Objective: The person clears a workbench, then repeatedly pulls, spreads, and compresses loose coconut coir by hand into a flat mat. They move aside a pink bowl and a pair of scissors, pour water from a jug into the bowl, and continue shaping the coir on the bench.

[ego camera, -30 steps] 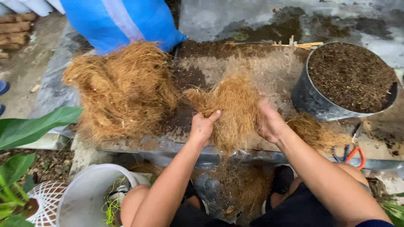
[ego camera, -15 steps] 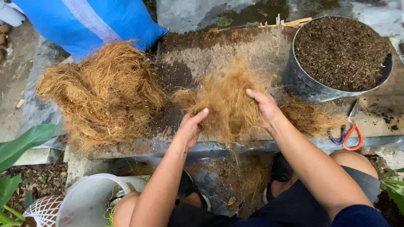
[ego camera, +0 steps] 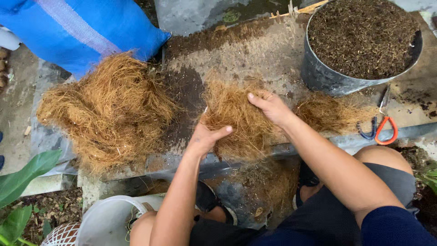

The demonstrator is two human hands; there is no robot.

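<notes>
A person sits at a dirty stone slab and works with a clump of brown coconut fibre. The clump lies near the middle of the slab's front edge, and some strands hang down over that edge.

The left hand is at the clump's left side, right by the front edge. Its fingers are curled around the strands and the thumb sticks out to the right, so it has hold of the fibre.

The right hand lies flat on top of the clump. Its fingers are stretched out and point left, pressing down on the fibre. It is open and does not grab anything.

A much bigger pile of fibre sits at the slab's left edge, well apart from the hands. A blue sack lies at the back left corner, touching that pile. A grey metal tub full of dark soil stands at the back right corner. A small tuft of fibre lies just in front of the tub. Scissors with one blue and one orange handle lie near the front right edge. A white bucket stands on the ground, down by the person's left knee.
</notes>
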